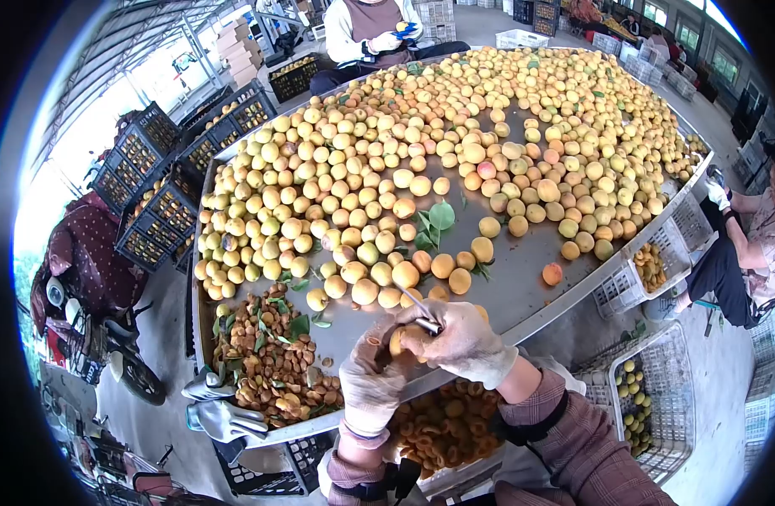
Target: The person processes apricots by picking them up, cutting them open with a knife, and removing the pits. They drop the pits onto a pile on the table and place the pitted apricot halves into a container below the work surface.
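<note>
Both my hands wear pale, stained gloves and meet at the near edge of the metal table (345,325). My left hand (373,371) is closed around an apricot (397,341). In my right hand (469,341) is a small knife (417,305), its blade pointing up and left over the fruit. Whole apricots (370,160) are spread across the table, a few just beyond my hands. Left of my hands lies a heap of pits and scraps (273,358) with some leaves. Below the table edge, cut apricots (446,426) fill a container.
Grey gloves (227,420) lie on the table's left corner. Black crates of fruit (155,211) stand at the left, near a motorbike (126,363). White crates (657,396) stand at the right. One person (379,29) sits across the table, another (745,244) at the right.
</note>
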The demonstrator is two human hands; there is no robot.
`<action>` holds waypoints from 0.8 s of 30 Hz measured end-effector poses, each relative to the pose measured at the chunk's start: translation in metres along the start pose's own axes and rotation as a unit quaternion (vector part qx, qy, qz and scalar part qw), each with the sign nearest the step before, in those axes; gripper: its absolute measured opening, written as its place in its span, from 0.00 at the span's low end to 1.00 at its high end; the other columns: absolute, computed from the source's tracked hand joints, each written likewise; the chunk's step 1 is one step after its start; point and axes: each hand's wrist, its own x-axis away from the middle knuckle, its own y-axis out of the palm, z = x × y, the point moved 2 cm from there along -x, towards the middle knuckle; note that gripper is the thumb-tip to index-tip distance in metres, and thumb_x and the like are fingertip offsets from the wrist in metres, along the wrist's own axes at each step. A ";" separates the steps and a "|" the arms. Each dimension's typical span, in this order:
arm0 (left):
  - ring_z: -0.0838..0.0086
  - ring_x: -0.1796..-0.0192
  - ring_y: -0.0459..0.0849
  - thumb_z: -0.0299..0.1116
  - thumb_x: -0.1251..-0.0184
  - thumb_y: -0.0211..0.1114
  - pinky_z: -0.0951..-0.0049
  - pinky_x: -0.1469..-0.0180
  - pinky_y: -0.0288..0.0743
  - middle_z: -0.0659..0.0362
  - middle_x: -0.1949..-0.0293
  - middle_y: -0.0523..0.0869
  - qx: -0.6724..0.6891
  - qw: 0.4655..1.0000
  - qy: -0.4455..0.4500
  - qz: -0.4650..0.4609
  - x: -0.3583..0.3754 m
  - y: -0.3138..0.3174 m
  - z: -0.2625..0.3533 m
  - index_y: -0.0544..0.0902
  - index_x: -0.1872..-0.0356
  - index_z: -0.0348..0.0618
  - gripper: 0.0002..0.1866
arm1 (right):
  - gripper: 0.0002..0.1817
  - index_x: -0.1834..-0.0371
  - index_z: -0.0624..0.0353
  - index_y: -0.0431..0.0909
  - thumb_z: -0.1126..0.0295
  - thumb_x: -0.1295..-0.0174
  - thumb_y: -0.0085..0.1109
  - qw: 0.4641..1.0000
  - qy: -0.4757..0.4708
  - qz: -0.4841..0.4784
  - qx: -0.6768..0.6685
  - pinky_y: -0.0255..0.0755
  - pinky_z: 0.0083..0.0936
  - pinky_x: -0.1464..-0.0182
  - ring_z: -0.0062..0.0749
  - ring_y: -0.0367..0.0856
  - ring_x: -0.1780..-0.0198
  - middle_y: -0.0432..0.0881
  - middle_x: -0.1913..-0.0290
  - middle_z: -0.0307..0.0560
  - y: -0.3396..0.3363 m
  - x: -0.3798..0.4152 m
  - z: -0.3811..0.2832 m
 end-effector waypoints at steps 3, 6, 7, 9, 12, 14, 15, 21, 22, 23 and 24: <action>0.72 0.54 0.84 0.24 0.35 0.58 0.73 0.50 0.79 0.53 0.56 0.85 0.252 0.962 -0.088 0.047 -0.006 -0.011 -0.004 0.76 0.44 0.32 0.18 | 0.12 0.52 0.59 0.79 0.71 0.39 0.59 0.947 0.159 -0.008 -0.278 0.72 0.11 0.76 0.13 0.75 0.77 0.79 0.69 0.35 -0.001 -0.006 0.006; 0.66 0.51 0.84 0.31 0.31 0.54 0.68 0.47 0.80 0.49 0.48 0.81 0.316 0.940 -0.117 0.053 -0.011 -0.015 -0.010 0.72 0.41 0.34 0.20 | 0.10 0.55 0.63 0.79 0.72 0.37 0.56 0.947 0.161 0.002 -0.278 0.76 0.13 0.75 0.16 0.76 0.79 0.80 0.67 0.39 -0.004 -0.006 -0.001; 0.65 0.51 0.84 0.31 0.31 0.53 0.68 0.48 0.80 0.48 0.47 0.81 0.353 0.927 -0.113 0.065 -0.012 -0.014 -0.010 0.71 0.40 0.34 0.20 | 0.10 0.54 0.63 0.78 0.72 0.37 0.55 0.943 0.165 -0.002 -0.288 0.76 0.13 0.75 0.17 0.76 0.77 0.81 0.65 0.40 -0.004 -0.006 -0.002; 0.65 0.51 0.83 0.31 0.30 0.53 0.68 0.49 0.80 0.47 0.47 0.80 0.388 0.912 -0.111 0.077 -0.010 -0.020 -0.020 0.70 0.39 0.34 0.21 | 0.11 0.53 0.62 0.78 0.73 0.37 0.55 0.939 0.171 -0.005 -0.299 0.76 0.14 0.76 0.17 0.77 0.76 0.82 0.62 0.41 -0.004 -0.003 -0.002; 0.63 0.54 0.83 0.32 0.30 0.52 0.66 0.53 0.81 0.45 0.47 0.80 0.463 0.869 -0.118 0.127 -0.013 -0.043 -0.042 0.67 0.37 0.33 0.22 | 0.14 0.51 0.60 0.79 0.70 0.38 0.60 0.934 0.156 -0.051 -0.316 0.74 0.12 0.76 0.17 0.80 0.71 0.83 0.57 0.43 -0.007 0.004 -0.006; 0.63 0.54 0.84 0.32 0.30 0.53 0.65 0.53 0.81 0.45 0.47 0.80 0.441 0.882 -0.107 0.127 -0.011 -0.040 -0.031 0.67 0.37 0.33 0.22 | 0.15 0.50 0.62 0.80 0.67 0.39 0.62 0.948 0.037 -0.201 -0.244 0.74 0.13 0.76 0.17 0.80 0.71 0.83 0.56 0.44 -0.001 0.012 0.010; 0.63 0.55 0.84 0.32 0.30 0.53 0.65 0.53 0.81 0.45 0.48 0.80 0.419 0.894 -0.098 0.124 -0.010 -0.037 -0.028 0.67 0.37 0.33 0.23 | 0.16 0.50 0.62 0.80 0.67 0.38 0.63 0.946 -0.064 -0.259 -0.186 0.74 0.14 0.76 0.17 0.79 0.72 0.84 0.57 0.45 0.006 0.011 0.009; 0.68 0.52 0.83 0.31 0.28 0.53 0.73 0.53 0.80 0.49 0.47 0.80 0.394 0.907 -0.139 0.046 -0.004 -0.011 -0.023 0.67 0.36 0.33 0.22 | 0.14 0.47 0.61 0.77 0.74 0.36 0.57 0.889 -0.003 0.140 -0.436 0.71 0.17 0.77 0.21 0.76 0.78 0.80 0.73 0.43 -0.026 0.007 -0.013; 0.68 0.53 0.84 0.31 0.29 0.55 0.73 0.54 0.80 0.50 0.48 0.80 0.370 0.914 -0.162 0.034 -0.002 -0.006 -0.026 0.68 0.37 0.33 0.22 | 0.15 0.47 0.61 0.77 0.74 0.36 0.57 0.868 -0.037 0.192 -0.456 0.71 0.18 0.76 0.21 0.76 0.77 0.80 0.73 0.43 -0.026 0.004 -0.011; 0.69 0.53 0.84 0.31 0.29 0.56 0.73 0.54 0.81 0.51 0.49 0.81 0.345 0.920 -0.185 0.022 0.001 -0.001 -0.028 0.68 0.37 0.33 0.23 | 0.15 0.46 0.61 0.77 0.75 0.37 0.58 0.843 -0.069 0.242 -0.475 0.72 0.18 0.76 0.22 0.76 0.77 0.79 0.73 0.43 -0.027 0.002 -0.011; 0.69 0.53 0.84 0.29 0.30 0.58 0.73 0.53 0.81 0.53 0.50 0.82 0.367 0.909 -0.193 0.033 0.001 0.007 -0.028 0.69 0.37 0.33 0.23 | 0.15 0.46 0.59 0.77 0.74 0.36 0.57 0.819 -0.108 0.244 -0.508 0.74 0.19 0.73 0.23 0.77 0.74 0.79 0.72 0.42 -0.026 0.002 -0.009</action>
